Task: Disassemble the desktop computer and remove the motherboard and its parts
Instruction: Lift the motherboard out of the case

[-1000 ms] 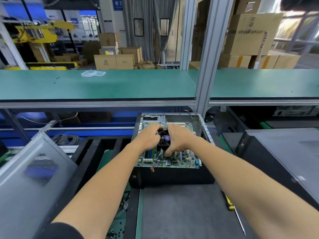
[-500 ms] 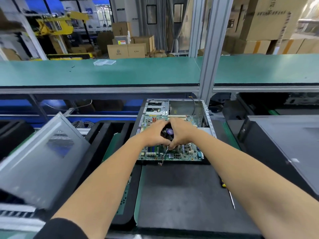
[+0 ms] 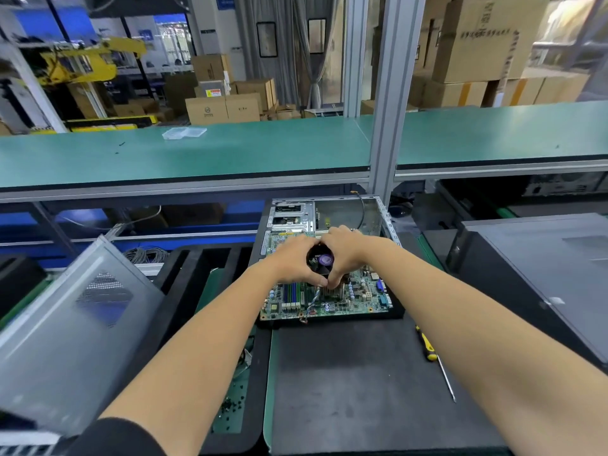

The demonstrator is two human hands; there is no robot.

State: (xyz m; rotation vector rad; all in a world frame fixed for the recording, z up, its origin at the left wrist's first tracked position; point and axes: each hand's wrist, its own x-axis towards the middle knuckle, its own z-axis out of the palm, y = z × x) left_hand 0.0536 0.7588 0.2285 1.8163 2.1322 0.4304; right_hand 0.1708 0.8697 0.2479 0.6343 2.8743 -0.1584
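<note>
Fingers of left hand (image 3: 293, 262) and right hand (image 3: 344, 252) grip the fan (image 3: 320, 260) — heatsink mostly hidden

Green workbench shelf (image 3: 230, 153) fronts stacked cardboard boxes (image 3: 477, 44) and grey curtains (image 3: 296, 44).

No legible text anywhere. Dark printed characters on large cardboard box (image 3: 483, 34), upper right: blurred, unreadable. Round logo on smaller carton (image 3: 206, 110): indistinct. Red-yellow label on grey box (image 3: 213, 92): too small. Blue wall sign (image 3: 225, 1): cropped, illegible.
</note>
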